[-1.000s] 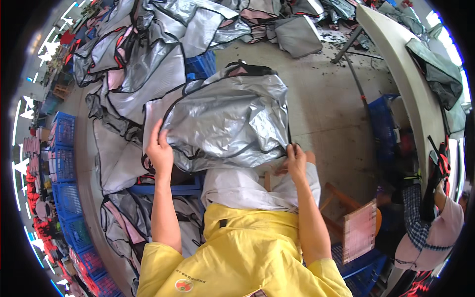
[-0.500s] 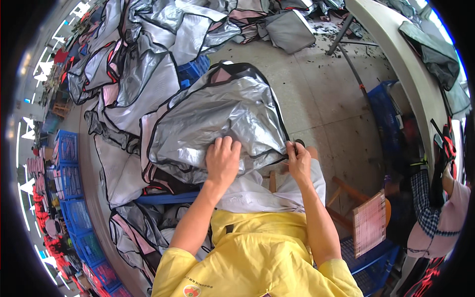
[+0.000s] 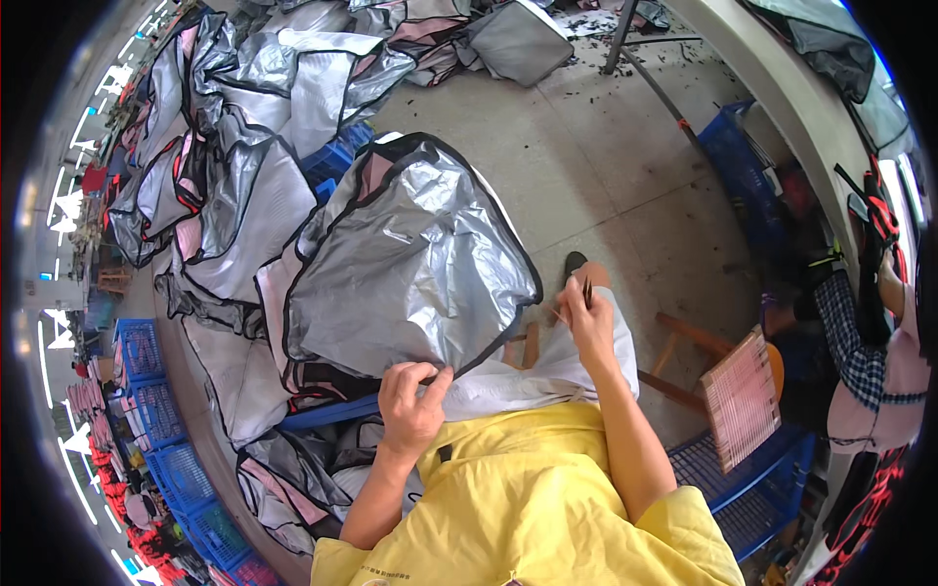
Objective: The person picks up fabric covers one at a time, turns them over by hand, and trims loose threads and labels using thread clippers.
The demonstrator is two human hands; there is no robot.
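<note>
Across my lap and in front of me lies a silver foil-like fabric piece (image 3: 391,264) with black binding along its edge and a pink patch at its far corner. My left hand (image 3: 410,408) pinches the bound near edge of it between thumb and fingers. Apart from the fabric, to its right, my right hand (image 3: 591,327) is closed around small dark thread snips (image 3: 586,290), their pointed tips facing away from me. Much of the snips is hidden by the fingers.
A heap of silver and pink bound pieces (image 3: 244,186) fills the far left, partly over a blue crate (image 3: 337,156). Blue baskets (image 3: 186,469) line the left. At right are a wooden stool (image 3: 674,361), a pale table (image 3: 772,88) and another person (image 3: 870,391).
My left hand has moved from the middle of the silver fabric to its near edge and pinches it. My right hand has come away from the fabric's right corner with the snips.
</note>
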